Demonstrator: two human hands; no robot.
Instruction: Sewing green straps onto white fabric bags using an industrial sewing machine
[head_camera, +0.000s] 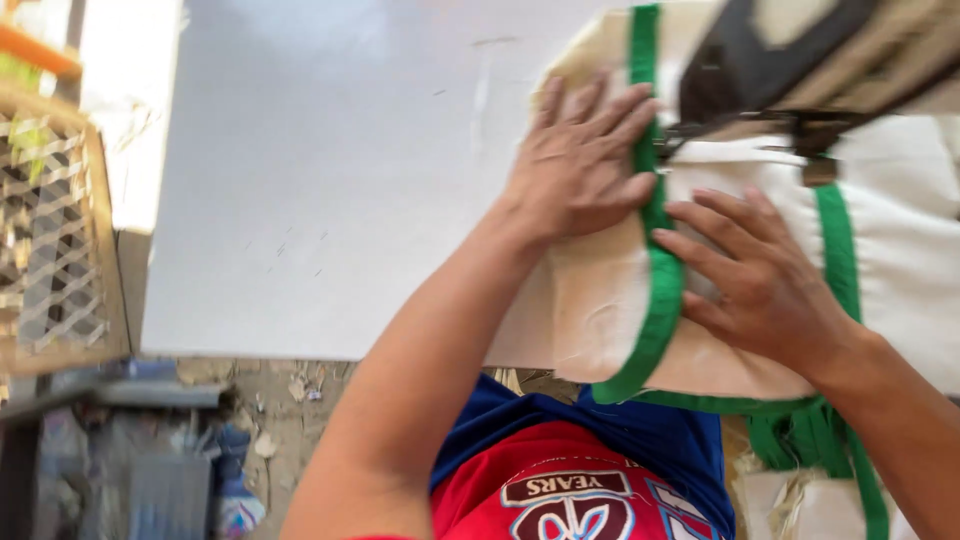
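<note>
Closest to my view, below the hands, sits the red and blue shirt (580, 470) of the person wearing the camera, and both forearms rise from it toward the white table (330, 200). On the right part of that table lies a cream cloth bag (600, 300) edged with green binding (662, 290), under what looks like a sewing machine head (780, 60) at the top edge. I judge the cloth light, soft and floppy, likely to wrinkle or slide on the smooth top, so it is best steadied by flat pressure near the green edge rather than a pinch. My left hand (585, 165) lies palm down, fingers spread and straight, pressing the cloth flat. My right hand (765, 285) also rests flat, fingers splayed toward the binding; neither grip closes on anything. More green strapping (810, 440) hangs off the table's near edge.
</note>
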